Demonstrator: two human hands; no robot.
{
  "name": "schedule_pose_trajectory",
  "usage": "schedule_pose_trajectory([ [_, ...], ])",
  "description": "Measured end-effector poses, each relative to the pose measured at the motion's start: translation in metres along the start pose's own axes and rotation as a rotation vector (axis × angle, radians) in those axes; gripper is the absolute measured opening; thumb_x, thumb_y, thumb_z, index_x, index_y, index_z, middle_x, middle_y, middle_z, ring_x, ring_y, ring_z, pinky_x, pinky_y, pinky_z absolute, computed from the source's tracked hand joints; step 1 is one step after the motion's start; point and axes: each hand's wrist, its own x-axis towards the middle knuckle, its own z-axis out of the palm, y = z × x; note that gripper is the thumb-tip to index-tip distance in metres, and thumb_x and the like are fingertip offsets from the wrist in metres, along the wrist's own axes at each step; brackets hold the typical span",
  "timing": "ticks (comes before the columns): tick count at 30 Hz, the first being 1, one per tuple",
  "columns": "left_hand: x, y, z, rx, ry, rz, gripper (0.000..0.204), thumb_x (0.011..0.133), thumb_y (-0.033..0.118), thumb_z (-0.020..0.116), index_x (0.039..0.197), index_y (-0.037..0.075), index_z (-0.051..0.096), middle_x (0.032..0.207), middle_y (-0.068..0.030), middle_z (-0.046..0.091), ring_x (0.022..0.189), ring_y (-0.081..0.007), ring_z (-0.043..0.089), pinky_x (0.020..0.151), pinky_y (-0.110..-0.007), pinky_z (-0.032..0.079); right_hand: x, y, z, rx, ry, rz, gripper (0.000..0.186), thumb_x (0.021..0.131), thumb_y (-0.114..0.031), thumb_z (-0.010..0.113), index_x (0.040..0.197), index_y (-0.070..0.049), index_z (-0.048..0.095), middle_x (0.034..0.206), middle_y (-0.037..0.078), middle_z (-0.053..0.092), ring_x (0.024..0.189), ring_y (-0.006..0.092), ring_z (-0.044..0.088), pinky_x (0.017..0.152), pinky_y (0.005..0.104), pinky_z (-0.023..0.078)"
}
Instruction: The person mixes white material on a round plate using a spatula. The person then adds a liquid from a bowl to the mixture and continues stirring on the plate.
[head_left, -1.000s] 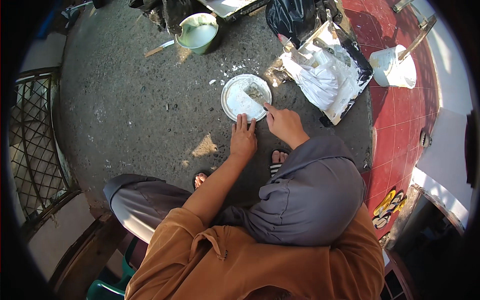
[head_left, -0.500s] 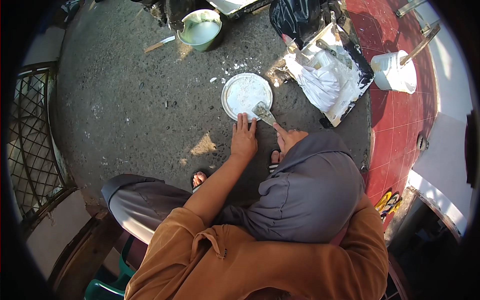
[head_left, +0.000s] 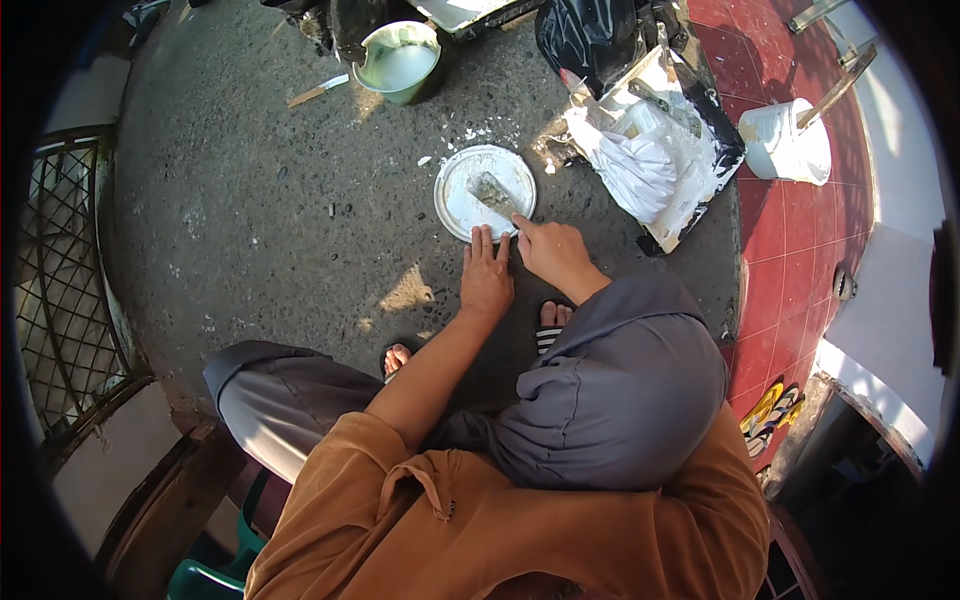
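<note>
A round white bucket lid [head_left: 452, 198] lies flat on the rough concrete, smeared with white material. My left hand [head_left: 486, 275] rests at its near rim, fingers stretched forward with the tips on the edge. My right hand [head_left: 556, 254] is closed round the handle of a putty knife [head_left: 492, 192], its index finger laid along the tool. The blade lies over the middle of the lid, flat or nearly so. White crumbs [head_left: 483, 128] are scattered on the ground just beyond the lid.
A broken-rimmed green bowl [head_left: 400, 65] with whitish liquid stands beyond, beside a wooden-handled scraper [head_left: 318, 90]. At right lie a paint-smeared tray [head_left: 705, 175] with a white cloth [head_left: 640, 170] and a black bag [head_left: 590, 45]. A white bucket [head_left: 785, 145] stands on red tiles [head_left: 770, 235].
My right hand has pushed forward and left, carrying the putty knife from the lid's right edge to its middle. The lid has shifted slightly left; my left hand stays nearly in place.
</note>
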Motion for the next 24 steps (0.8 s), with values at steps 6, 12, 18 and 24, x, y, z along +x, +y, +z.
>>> schedule_pose_trajectory([
  [6,-0.001,-0.003,-0.001,-0.013,0.010,0.010,0.069,0.083,0.013,0.062,0.149,0.006,0.044,0.158,-0.0288,0.029,0.150,-0.0435,0.023,0.119,-0.052,0.029,-0.017,-0.004,-0.004,-0.061,-0.058,0.061,0.038,0.093,-0.023,0.058,0.129,-0.012,0.066,0.066,0.018,0.067,0.058,0.0356,0.067,0.057,0.0476,0.053],
  [12,-0.002,-0.007,-0.002,0.023,-0.059,-0.022,0.074,0.085,0.015,0.065,0.153,0.007,0.038,0.161,-0.0266,0.025,0.152,-0.0410,0.019,0.121,-0.050,0.026,0.012,-0.012,-0.006,0.039,0.009,-0.019,0.042,0.094,-0.027,0.056,0.132,-0.010,0.062,0.070,0.019,0.070,0.064,0.0365,0.069,0.060,0.0498,0.055],
  [18,-0.001,-0.003,-0.001,0.021,-0.051,-0.015,0.073,0.085,0.016,0.065,0.152,0.007,0.039,0.160,-0.0261,0.026,0.152,-0.0410,0.020,0.120,-0.051,0.027,0.023,-0.017,-0.001,-0.029,0.069,-0.016,0.039,0.095,-0.026,0.057,0.130,-0.014,0.065,0.065,0.016,0.067,0.057,0.0336,0.066,0.055,0.0467,0.052],
  [24,-0.004,-0.005,-0.004,-0.008,-0.035,0.011,0.074,0.084,0.017,0.066,0.152,0.006,0.039,0.160,-0.0273,0.025,0.152,-0.0410,0.020,0.120,-0.050,0.027,-0.003,-0.013,-0.005,-0.050,-0.010,-0.006,0.038,0.094,-0.025,0.058,0.130,-0.015,0.066,0.064,0.015,0.067,0.057,0.0334,0.067,0.055,0.0468,0.052],
])
